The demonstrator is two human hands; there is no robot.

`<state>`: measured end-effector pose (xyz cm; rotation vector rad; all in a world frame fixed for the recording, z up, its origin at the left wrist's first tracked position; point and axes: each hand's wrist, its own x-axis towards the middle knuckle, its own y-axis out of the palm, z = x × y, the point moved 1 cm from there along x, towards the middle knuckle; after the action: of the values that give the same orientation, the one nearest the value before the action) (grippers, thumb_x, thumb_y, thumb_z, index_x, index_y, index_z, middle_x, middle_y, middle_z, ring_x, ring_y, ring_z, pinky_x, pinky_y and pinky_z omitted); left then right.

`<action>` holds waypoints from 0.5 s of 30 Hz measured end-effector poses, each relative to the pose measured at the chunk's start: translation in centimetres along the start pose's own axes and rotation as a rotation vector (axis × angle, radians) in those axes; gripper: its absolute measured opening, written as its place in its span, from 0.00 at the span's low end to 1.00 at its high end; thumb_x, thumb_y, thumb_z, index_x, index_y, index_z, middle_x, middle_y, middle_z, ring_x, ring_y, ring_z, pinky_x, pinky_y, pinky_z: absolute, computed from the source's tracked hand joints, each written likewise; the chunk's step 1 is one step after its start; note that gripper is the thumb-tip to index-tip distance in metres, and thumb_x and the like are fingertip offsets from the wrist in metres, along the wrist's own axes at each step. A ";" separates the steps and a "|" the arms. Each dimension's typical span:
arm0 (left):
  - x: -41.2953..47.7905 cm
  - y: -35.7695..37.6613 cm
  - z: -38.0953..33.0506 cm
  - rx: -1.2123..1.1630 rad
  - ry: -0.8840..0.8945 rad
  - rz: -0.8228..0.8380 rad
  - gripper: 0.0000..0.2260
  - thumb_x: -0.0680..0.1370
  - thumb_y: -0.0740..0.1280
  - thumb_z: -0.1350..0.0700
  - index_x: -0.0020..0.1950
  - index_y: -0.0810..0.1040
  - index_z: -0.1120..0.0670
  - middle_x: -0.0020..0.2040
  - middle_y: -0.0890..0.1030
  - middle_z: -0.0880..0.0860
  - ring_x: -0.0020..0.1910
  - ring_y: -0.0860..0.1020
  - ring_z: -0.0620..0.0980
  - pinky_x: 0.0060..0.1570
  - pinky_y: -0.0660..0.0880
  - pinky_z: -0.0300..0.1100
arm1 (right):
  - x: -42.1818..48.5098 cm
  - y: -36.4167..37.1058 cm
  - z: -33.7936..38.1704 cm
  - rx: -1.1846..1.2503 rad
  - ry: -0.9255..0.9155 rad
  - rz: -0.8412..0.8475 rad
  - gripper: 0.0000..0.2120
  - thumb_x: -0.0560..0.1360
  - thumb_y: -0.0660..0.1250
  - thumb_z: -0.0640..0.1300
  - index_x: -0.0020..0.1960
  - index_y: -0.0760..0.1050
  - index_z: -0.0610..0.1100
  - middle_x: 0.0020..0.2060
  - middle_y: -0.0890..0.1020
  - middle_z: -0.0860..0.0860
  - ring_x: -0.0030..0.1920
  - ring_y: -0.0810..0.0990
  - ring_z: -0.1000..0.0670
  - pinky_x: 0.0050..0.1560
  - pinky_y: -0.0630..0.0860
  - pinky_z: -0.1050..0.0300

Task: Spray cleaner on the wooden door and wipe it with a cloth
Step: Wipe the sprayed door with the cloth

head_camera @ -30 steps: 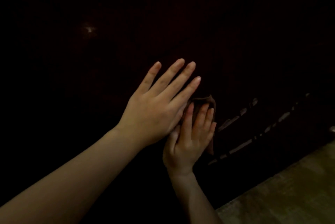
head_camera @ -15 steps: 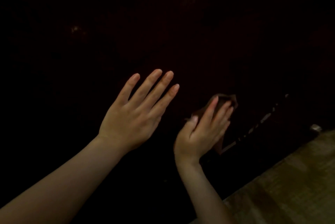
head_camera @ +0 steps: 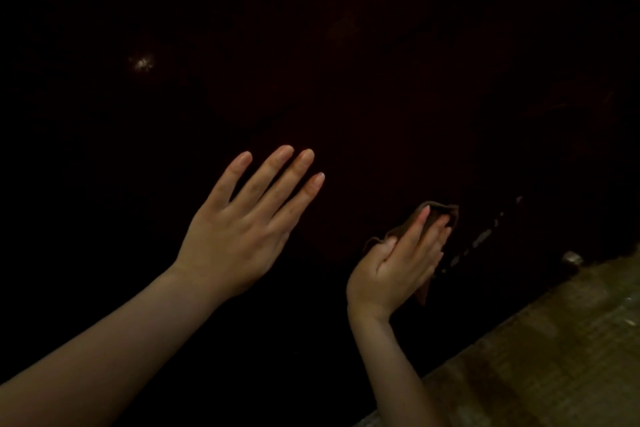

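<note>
The dark wooden door (head_camera: pixel 363 87) fills most of the head view, very dim. My right hand (head_camera: pixel 398 260) presses a small brown cloth (head_camera: pixel 443 210) flat against the lower part of the door, fingers stretched over it. My left hand (head_camera: pixel 242 229) lies flat on the door to the left of the cloth, fingers spread, holding nothing. A gap of bare door separates the two hands. No spray bottle is visible.
A pale carved or reflective strip (head_camera: pixel 481 239) runs diagonally on the door just right of the cloth. A tan floor (head_camera: pixel 554 357) shows at the bottom right. A small metal piece (head_camera: pixel 571 258) sits at the door's lower edge. A faint glint (head_camera: pixel 142 63) marks the upper left.
The hands overlapped a second ago. My right hand has slid the cloth to the right along the door, and my left hand now rests apart from it on the left.
</note>
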<state>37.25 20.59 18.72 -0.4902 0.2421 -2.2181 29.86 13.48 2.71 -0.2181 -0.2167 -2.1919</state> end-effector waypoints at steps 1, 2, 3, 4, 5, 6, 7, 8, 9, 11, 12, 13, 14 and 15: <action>0.1 -0.2 0.0 -0.012 0.003 0.014 0.25 0.78 0.54 0.52 0.75 0.57 0.55 0.76 0.53 0.57 0.76 0.47 0.54 0.73 0.44 0.54 | 0.1 0.1 0.8 0.019 0.049 0.004 0.27 0.76 0.48 0.45 0.74 0.48 0.46 0.73 0.50 0.47 0.75 0.48 0.46 0.72 0.46 0.43; 0.2 -0.3 0.0 -0.026 0.007 0.027 0.25 0.78 0.54 0.52 0.75 0.57 0.55 0.76 0.53 0.56 0.76 0.46 0.54 0.73 0.43 0.54 | 0.4 0.2 1.8 0.043 0.094 0.010 0.27 0.75 0.47 0.47 0.74 0.47 0.48 0.73 0.49 0.49 0.75 0.46 0.47 0.73 0.44 0.45; 0.4 -0.5 0.1 -0.041 0.015 0.040 0.25 0.77 0.54 0.52 0.75 0.57 0.54 0.76 0.53 0.56 0.76 0.45 0.54 0.73 0.43 0.54 | 0.8 0.2 2.8 0.069 0.127 0.015 0.27 0.75 0.46 0.49 0.73 0.46 0.49 0.73 0.47 0.50 0.74 0.45 0.49 0.73 0.42 0.47; 0.7 -0.6 0.1 -0.052 0.022 0.048 0.26 0.77 0.53 0.52 0.74 0.57 0.54 0.75 0.53 0.56 0.76 0.44 0.54 0.73 0.43 0.54 | 1.2 0.3 3.7 0.090 0.146 0.022 0.27 0.75 0.46 0.51 0.73 0.44 0.50 0.73 0.46 0.51 0.74 0.43 0.51 0.72 0.40 0.49; 1.1 -0.8 0.1 -0.061 0.028 0.047 0.26 0.76 0.53 0.52 0.74 0.57 0.54 0.75 0.53 0.56 0.76 0.44 0.54 0.72 0.43 0.55 | 1.8 0.3 4.4 0.106 0.153 0.027 0.28 0.74 0.46 0.54 0.72 0.44 0.52 0.72 0.45 0.52 0.74 0.42 0.52 0.72 0.38 0.51; 1.6 -0.9 0.1 -0.070 0.027 0.038 0.26 0.75 0.53 0.52 0.74 0.57 0.55 0.75 0.54 0.57 0.76 0.46 0.55 0.72 0.43 0.55 | 2.4 0.3 4.9 0.122 0.148 0.033 0.28 0.74 0.46 0.56 0.72 0.43 0.53 0.72 0.44 0.53 0.73 0.41 0.53 0.71 0.37 0.52; 2.4 -1.1 0.1 -0.083 0.018 0.017 0.27 0.75 0.53 0.53 0.74 0.58 0.55 0.75 0.55 0.57 0.76 0.48 0.55 0.72 0.44 0.55 | 3.0 0.2 5.2 0.124 0.131 0.040 0.28 0.74 0.46 0.58 0.71 0.43 0.53 0.72 0.43 0.53 0.73 0.40 0.54 0.71 0.37 0.52; 3.4 -1.3 0.0 -0.101 0.007 -0.011 0.27 0.75 0.54 0.53 0.74 0.58 0.55 0.75 0.56 0.58 0.75 0.51 0.56 0.72 0.45 0.55 | 3.7 0.2 5.3 0.117 0.107 0.041 0.28 0.74 0.46 0.59 0.71 0.43 0.54 0.72 0.43 0.53 0.73 0.40 0.54 0.71 0.37 0.52; 4.6 -1.4 -0.2 -0.121 -0.001 -0.038 0.26 0.75 0.55 0.54 0.74 0.59 0.56 0.75 0.57 0.58 0.74 0.53 0.56 0.72 0.45 0.55 | 4.2 0.2 5.1 0.104 0.074 0.033 0.28 0.74 0.47 0.59 0.72 0.44 0.54 0.72 0.44 0.53 0.73 0.41 0.54 0.71 0.38 0.51; 7.4 -1.3 -1.1 -0.159 0.029 -0.071 0.26 0.75 0.55 0.55 0.73 0.60 0.56 0.74 0.59 0.58 0.73 0.55 0.56 0.71 0.47 0.55 | 5.2 0.0 3.6 0.071 -0.009 0.005 0.27 0.77 0.49 0.55 0.73 0.49 0.51 0.72 0.49 0.51 0.74 0.46 0.51 0.71 0.44 0.47; 8.5 -1.1 -1.8 -0.159 0.067 -0.072 0.25 0.76 0.55 0.54 0.74 0.60 0.56 0.74 0.60 0.58 0.73 0.56 0.56 0.71 0.48 0.55 | 5.5 0.0 2.6 0.056 -0.056 -0.009 0.26 0.77 0.49 0.52 0.74 0.51 0.49 0.72 0.51 0.49 0.74 0.49 0.50 0.71 0.46 0.47; 9.3 -0.7 -2.5 -0.133 0.107 -0.062 0.25 0.77 0.55 0.53 0.74 0.60 0.55 0.74 0.60 0.58 0.74 0.55 0.56 0.71 0.48 0.56 | 5.6 0.0 1.5 0.043 -0.096 -0.025 0.26 0.78 0.49 0.50 0.74 0.52 0.48 0.72 0.53 0.48 0.73 0.51 0.49 0.71 0.47 0.47; 9.6 -0.3 -3.0 -0.080 0.137 -0.044 0.24 0.79 0.53 0.52 0.75 0.59 0.55 0.75 0.59 0.58 0.74 0.54 0.55 0.71 0.47 0.57 | 5.6 0.0 0.6 0.028 -0.111 -0.042 0.24 0.78 0.49 0.49 0.74 0.53 0.47 0.72 0.55 0.47 0.73 0.52 0.48 0.71 0.48 0.48; 9.7 0.2 -3.3 -0.016 0.155 -0.029 0.24 0.80 0.52 0.50 0.75 0.57 0.55 0.75 0.57 0.57 0.75 0.53 0.55 0.71 0.45 0.58 | 5.8 0.0 -0.3 0.020 -0.105 -0.065 0.24 0.78 0.49 0.48 0.73 0.54 0.46 0.72 0.56 0.46 0.73 0.53 0.48 0.71 0.48 0.49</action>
<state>30.33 13.01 18.21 -0.3323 0.3357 -2.2871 26.45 8.93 3.78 -0.3188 -0.3078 -2.2436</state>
